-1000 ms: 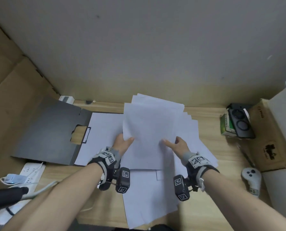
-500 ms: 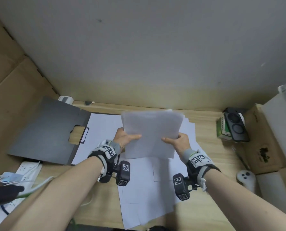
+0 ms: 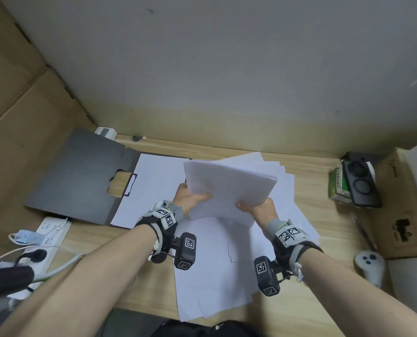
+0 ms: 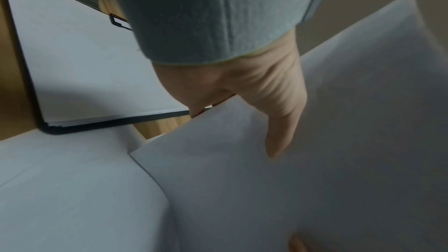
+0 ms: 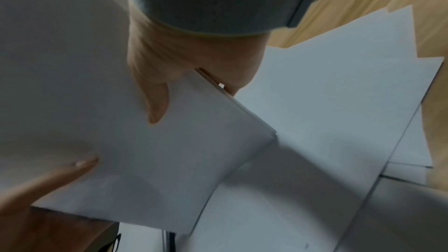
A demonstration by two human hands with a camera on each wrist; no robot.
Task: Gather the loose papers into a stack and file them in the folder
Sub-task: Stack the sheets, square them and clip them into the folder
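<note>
1. Left hand (image 3: 190, 198): grips the near-left edge of the paper stack (image 3: 229, 188), thumb on top.
2. Right hand (image 3: 258, 210): grips the stack's near-right corner, thumb on top; the stack is raised off the wooden surface (image 3: 324, 215) at centre.
3. Loose sheets (image 3: 214, 268): spread flat on the surface beneath and near the stack.
4. Grey folder (image 3: 81, 176): lies open at far left, with white sheets on its right half.
5. White controller (image 3: 370, 266): at right, near the cardboard box (image 3: 402, 215).
</note>
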